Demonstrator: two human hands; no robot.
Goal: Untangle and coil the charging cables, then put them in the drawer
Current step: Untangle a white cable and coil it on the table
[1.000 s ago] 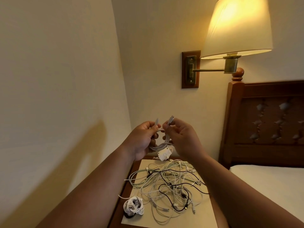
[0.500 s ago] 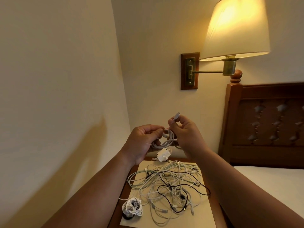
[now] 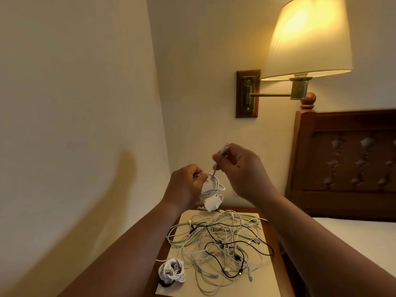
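Above the far edge of the tangled pile (image 3: 218, 239) of charging cables: gripping a small white coil (image 3: 211, 185) in the curled fingers of the left hand (image 3: 186, 185), with the adapter block (image 3: 212, 203) hanging under it, just over the pile. Pinching the free plug end (image 3: 224, 149) in the right hand (image 3: 240, 170), a little higher and just beside the left, with a short piece of cable running down into the coil.

Seems to be the closing of this coil, the tucking of the last end. To do it well:

- Press the loops flat and together with the left thumb, to prevent any springing open.
- Pass the plug end through the middle of the coil and around the loops, once or twice.
- Pull gently, not hard, to avoid a sharp bend near the connector.
- Mind the hanging block, and keep it from dipping into the pile and catching a loop.
- Then lay the coil beside the white bundle (image 3: 171, 272) at the near left corner of the pile, on the paper mat (image 3: 263, 281).

No drawer in view. Much left to do, judging from the size of the pile.
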